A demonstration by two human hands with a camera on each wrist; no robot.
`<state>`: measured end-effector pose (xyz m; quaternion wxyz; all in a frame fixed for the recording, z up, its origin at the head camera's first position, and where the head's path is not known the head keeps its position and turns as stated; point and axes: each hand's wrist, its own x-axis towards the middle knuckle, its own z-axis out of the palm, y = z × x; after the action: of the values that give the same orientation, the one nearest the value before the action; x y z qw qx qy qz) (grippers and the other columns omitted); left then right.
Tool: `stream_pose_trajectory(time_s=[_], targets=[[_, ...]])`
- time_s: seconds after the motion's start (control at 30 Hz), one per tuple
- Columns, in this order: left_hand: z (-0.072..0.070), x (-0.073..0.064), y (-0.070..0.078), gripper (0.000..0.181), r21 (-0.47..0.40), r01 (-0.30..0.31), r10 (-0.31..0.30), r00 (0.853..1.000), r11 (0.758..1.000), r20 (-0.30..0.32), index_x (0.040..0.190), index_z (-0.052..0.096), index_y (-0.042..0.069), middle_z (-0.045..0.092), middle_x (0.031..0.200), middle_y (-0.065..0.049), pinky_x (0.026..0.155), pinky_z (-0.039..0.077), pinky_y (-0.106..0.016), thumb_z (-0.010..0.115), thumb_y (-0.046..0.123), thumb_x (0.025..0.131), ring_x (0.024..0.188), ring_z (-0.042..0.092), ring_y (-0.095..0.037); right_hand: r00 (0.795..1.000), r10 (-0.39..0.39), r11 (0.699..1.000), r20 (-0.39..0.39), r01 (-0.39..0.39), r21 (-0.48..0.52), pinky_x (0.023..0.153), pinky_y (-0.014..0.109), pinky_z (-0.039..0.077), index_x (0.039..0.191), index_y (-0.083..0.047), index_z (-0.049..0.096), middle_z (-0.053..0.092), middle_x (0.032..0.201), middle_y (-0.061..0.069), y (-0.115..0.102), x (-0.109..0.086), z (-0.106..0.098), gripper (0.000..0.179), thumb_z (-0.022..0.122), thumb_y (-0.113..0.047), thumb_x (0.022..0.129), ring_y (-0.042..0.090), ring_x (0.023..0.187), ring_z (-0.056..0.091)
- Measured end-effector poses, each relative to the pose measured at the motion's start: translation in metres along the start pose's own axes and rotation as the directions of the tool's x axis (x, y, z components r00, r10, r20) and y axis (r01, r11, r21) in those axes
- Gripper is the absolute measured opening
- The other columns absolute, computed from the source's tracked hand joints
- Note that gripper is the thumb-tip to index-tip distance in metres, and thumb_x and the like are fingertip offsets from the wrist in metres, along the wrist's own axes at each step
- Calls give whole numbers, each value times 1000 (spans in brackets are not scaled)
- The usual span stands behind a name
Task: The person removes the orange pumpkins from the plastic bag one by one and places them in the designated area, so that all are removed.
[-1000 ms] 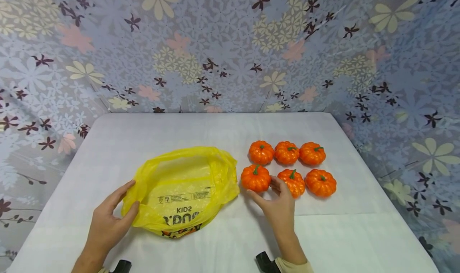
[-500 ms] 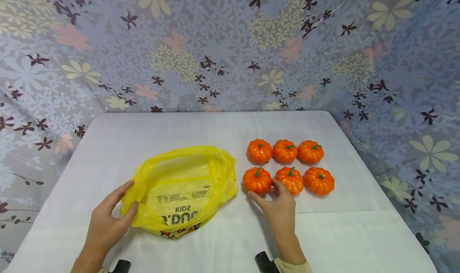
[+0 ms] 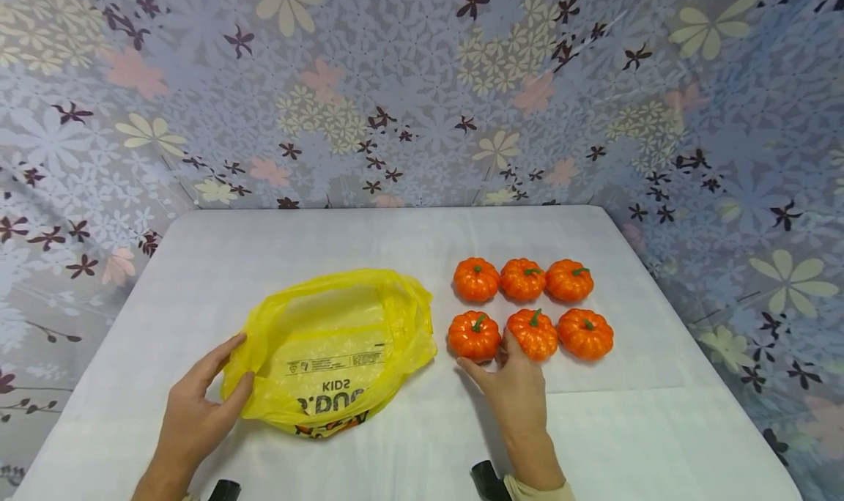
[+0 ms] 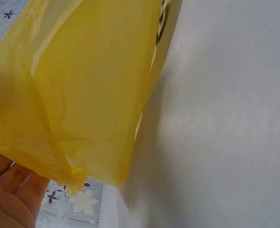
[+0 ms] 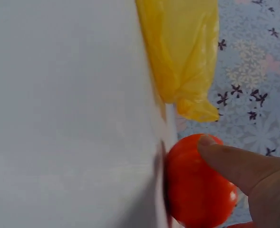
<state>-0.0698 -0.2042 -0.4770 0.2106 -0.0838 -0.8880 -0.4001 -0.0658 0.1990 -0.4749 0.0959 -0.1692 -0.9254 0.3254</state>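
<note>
In the head view my right hand has its thumb at the near side of a small orange pumpkin with a green stem. The other fingers are tucked at its right side, partly hidden. The right wrist view shows the thumb pressed on the glossy pumpkin. On the left, a yellow plastic bag with dark lettering lies with its mouth spread wide. My left hand rests against its left end, thumb and index finger apart at the rim. Straight fingers show beside the yellow film in the left wrist view.
Right beside the touched pumpkin stands another pumpkin, then a third pumpkin. A back row of three holds a left pumpkin, a middle pumpkin and a right pumpkin. White cloth covers the table; floral fabric hangs behind.
The pumpkin at my right hand has shifted slightly right and toward me, and its stem leans more to the right. My right hand moved a little with it. The left hand and bag stay put.
</note>
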Motion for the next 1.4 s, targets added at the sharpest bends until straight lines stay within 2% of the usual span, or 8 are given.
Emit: stream_pose_trajectory(time_s=[0.13,0.37,0.53,0.83,0.9,1.1,1.3,1.4], targets=[[1,0,-1,59,-1,-6,6,1000,1000,-1,137,62,6,63,134,-10,99,34,-4,77,-3,81,122,50,5,999,-24,999,-29,25,23,102,52,48,144,3,46,60,134,23,-4,-2,-9,100,93,-42,68,37,119,60],[1,3,-2,60,-10,-55,55,998,998,-11,136,62,6,64,133,-13,99,33,-3,77,-5,79,121,44,14,984,-100,987,-147,116,108,106,52,44,143,-1,46,56,138,18,-15,-7,-26,101,97,-37,64,35,125,52],[0,4,0,60,10,-19,19,1000,1000,2,138,61,8,63,134,-10,99,33,-4,77,-2,81,122,49,5,979,-112,980,-168,138,147,105,52,45,144,-1,45,53,140,16,-21,-7,-37,102,97,-36,63,34,126,51],[-2,7,3,58,37,14,-14,1000,999,19,139,60,7,62,136,-9,99,31,-3,76,1,84,123,56,-17,989,-73,949,-129,109,297,104,49,47,143,-6,50,57,137,9,-26,-5,-57,95,97,-36,65,29,121,56],[-3,7,3,58,37,6,-7,1000,999,16,139,60,8,62,136,-9,99,31,-3,77,1,84,123,56,-15,988,-83,939,-129,121,323,105,48,46,143,-8,50,58,137,7,-27,-5,-60,94,96,-36,66,29,122,56],[-6,12,4,63,-3,-75,75,997,997,-13,139,61,7,63,135,-12,101,33,-5,77,-6,80,123,46,9,983,-116,924,-141,158,348,106,44,45,142,-9,52,61,134,4,-31,-6,-66,91,96,-35,66,25,123,56],[-11,13,6,65,1,-97,97,995,995,-32,138,62,9,64,134,-10,100,33,-5,79,-6,77,122,46,10,977,-153,919,-150,196,342,106,45,45,139,-8,54,62,133,5,-33,-8,-71,86,96,-31,67,25,124,56],[-15,16,9,67,8,-135,135,990,991,-41,139,62,11,63,135,-8,103,33,-7,79,-7,76,125,47,7,964,-202,915,-170,248,318,106,42,45,136,-7,56,62,134,5,-34,-9,-74,82,97,-26,67,23,123,56]])
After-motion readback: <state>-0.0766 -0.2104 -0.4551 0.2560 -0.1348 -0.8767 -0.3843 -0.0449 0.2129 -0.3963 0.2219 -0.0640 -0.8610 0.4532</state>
